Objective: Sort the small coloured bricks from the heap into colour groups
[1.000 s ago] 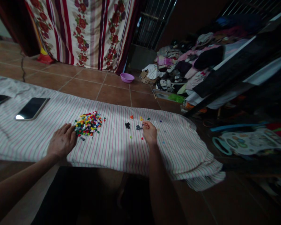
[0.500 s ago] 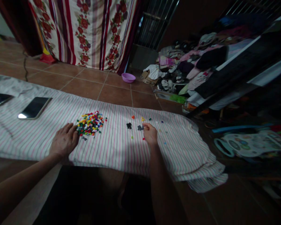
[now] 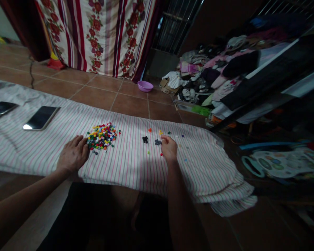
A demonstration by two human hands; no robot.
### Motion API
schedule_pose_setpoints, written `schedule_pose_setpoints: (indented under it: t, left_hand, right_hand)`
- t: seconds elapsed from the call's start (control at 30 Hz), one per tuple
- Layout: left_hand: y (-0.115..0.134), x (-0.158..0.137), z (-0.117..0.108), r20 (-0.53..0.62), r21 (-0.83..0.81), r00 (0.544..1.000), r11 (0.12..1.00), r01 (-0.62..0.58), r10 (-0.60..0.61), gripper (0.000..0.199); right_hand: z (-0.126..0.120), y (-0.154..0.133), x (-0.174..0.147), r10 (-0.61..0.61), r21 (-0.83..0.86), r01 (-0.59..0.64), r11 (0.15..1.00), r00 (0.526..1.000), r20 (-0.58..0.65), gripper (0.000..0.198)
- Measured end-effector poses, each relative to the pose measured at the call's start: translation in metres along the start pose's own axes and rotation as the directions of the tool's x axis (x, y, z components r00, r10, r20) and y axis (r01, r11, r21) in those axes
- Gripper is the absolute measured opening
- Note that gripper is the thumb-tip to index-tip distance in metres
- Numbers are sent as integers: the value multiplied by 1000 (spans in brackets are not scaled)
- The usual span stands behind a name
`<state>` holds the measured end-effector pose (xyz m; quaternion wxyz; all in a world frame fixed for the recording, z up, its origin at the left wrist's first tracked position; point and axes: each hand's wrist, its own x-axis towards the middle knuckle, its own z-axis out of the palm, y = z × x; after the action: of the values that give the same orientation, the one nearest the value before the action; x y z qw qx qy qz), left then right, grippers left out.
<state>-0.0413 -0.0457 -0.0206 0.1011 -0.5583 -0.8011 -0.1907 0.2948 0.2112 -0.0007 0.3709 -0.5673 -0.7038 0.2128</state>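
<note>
A heap of small coloured beads lies on the striped cloth. My left hand rests flat at the heap's left edge, fingers stretched out and nothing held. Further right, my right hand is closed in a pinch beside a small group of dark grey beads; what its fingertips hold, if anything, is too small to make out. Left of that group sits a black cluster. Orange beads, yellow beads, a green bead and a red bead lie around my right hand.
Two phones lie on the cloth at the left, one a dark-screened phone. Beyond the cloth's far edge, a purple basin stands on the tiled floor. Piled clothes fill the back right, and a floral curtain hangs behind.
The whole view has shifted slightly. Both hands keep nearly the same places on the cloth, the left by the heap and the right by the grey beads.
</note>
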Motion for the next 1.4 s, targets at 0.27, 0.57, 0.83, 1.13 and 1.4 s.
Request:
schedule_pose_setpoints:
  t: [0.27,0.57,0.83,1.13,1.4]
  left_hand:
    - [6,3,-3,-8,28,998,998,64,-64,48]
    - [9,3,-6,2,16,996,996,92,-92,47]
    - [10,3,-6,-10,2,996,996,89,-89,46]
    - [10,3,-5,-28,15,997,997,77,-77,44]
    - [11,3,-6,-32,2,996,997,82,-82,44]
  right_hand:
    - [41,-67,-35,-242,135,222,966,958,153,27]
    - [89,-142,-115,-538,223,518,826,606,586,22]
    - [99,-176,-131,-492,47,623,781,566,662,17]
    - [105,-171,-128,-485,110,567,816,570,664,17]
    - [110,-155,-121,-481,306,373,876,634,605,14]
